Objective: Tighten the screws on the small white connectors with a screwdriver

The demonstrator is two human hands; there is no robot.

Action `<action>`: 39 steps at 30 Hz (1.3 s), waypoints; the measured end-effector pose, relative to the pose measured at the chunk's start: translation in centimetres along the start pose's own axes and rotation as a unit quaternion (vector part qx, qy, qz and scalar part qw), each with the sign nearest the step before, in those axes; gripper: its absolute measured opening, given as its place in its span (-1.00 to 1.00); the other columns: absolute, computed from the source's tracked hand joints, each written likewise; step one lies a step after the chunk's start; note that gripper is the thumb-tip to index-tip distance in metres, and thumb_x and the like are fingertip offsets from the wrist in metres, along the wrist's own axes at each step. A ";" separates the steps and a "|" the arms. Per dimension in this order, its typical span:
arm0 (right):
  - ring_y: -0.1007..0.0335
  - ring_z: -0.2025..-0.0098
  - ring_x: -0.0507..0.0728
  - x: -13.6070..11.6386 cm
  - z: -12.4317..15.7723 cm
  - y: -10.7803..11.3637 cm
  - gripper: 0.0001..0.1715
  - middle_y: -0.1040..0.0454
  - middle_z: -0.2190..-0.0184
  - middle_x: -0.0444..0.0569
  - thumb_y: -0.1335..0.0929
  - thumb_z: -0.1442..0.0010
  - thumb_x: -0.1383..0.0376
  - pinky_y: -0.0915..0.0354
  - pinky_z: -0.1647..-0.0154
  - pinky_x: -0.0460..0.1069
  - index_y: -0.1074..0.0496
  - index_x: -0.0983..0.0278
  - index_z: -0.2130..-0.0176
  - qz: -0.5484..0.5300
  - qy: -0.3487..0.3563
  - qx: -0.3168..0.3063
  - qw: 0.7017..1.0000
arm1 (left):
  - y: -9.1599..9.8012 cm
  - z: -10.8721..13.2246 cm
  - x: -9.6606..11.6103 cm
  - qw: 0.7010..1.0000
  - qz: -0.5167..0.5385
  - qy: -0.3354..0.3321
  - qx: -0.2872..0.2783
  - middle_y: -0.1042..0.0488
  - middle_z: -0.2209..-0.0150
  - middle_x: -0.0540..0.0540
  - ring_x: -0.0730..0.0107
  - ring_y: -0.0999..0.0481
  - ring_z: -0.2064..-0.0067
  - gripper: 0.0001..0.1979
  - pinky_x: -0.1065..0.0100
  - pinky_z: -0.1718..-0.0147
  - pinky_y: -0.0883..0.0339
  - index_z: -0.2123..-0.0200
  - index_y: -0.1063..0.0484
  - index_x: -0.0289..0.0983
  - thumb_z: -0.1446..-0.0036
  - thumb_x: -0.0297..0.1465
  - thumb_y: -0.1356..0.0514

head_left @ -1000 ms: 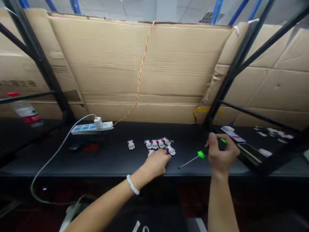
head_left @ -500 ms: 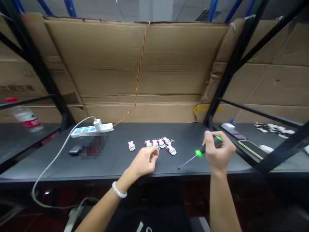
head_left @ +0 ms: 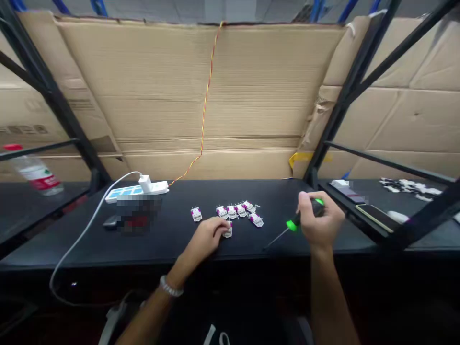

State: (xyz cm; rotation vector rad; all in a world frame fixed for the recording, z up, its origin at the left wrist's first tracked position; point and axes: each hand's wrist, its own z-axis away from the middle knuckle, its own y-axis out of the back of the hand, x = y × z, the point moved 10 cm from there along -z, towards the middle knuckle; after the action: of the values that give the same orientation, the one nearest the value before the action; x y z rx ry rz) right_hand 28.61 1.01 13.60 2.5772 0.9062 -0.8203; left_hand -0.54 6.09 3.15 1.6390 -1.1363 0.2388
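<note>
White bracelet, left hand: fingertips on one white-and-purple module, on smooth black table; pinched or merely touching, cannot tell.
Right hand: well apart, wrapped round one screwdriver; black-green handle, slim straight shaft.
Other modules: six, small, blocky, pronged; five bunched just beyond, one off left.
Power strip: one, white, oblong, one plug in it.
Cardboard: ribbed, creased; one twisted red-yellow wire down it.

A red-capped bottle sits left of a white power strip bearing a plug.
</note>
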 end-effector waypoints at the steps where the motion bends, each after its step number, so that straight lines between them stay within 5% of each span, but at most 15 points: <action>1: -0.30 0.56 0.05 -0.1 0.0 0.0 -0.64 -0.38 0.61 -0.18 -0.43 -0.29 0.13 -0.23 0.42 -0.03 -0.43 0.25 0.47 0.000 0.002 -0.001 1.000 | -0.1 0.0 0.0 1.000 -0.010 -0.008 -0.001 -0.63 0.18 -0.12 0.24 -0.59 0.11 -0.80 0.25 0.00 -0.43 0.25 -0.53 -0.25 -0.37 -0.49 -0.11; 30: -0.32 0.58 0.06 -0.8 0.5 -0.5 -0.63 -0.40 0.62 -0.18 -0.43 -0.30 0.09 -0.26 0.45 -0.03 -0.43 0.23 0.45 -0.007 -0.005 -0.010 1.000 | -1.6 0.8 1.1 0.996 -0.062 -0.059 -0.016 -0.54 0.00 -0.19 0.15 -0.50 -0.08 -0.82 0.08 -0.15 -0.43 0.22 -0.47 -0.23 -0.38 -0.53 -0.09; 39: -0.33 0.58 0.06 -0.9 0.6 -1.2 -0.64 -0.42 0.61 -0.17 -0.44 -0.30 0.08 -0.26 0.48 -0.05 -0.45 0.24 0.43 -0.018 -0.013 -0.035 0.999 | -1.4 0.6 1.3 0.993 -0.097 -0.061 -0.016 -0.51 0.13 -0.17 0.15 -0.47 0.04 -0.79 0.15 -0.03 -0.43 0.24 -0.43 -0.24 -0.40 -0.54 -0.03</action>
State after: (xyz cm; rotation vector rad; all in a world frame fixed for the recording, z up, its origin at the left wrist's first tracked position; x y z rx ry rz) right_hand 27.01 1.25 13.60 2.4926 0.9595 -0.8149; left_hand 0.99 4.86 2.87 1.7400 -1.0570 -0.0044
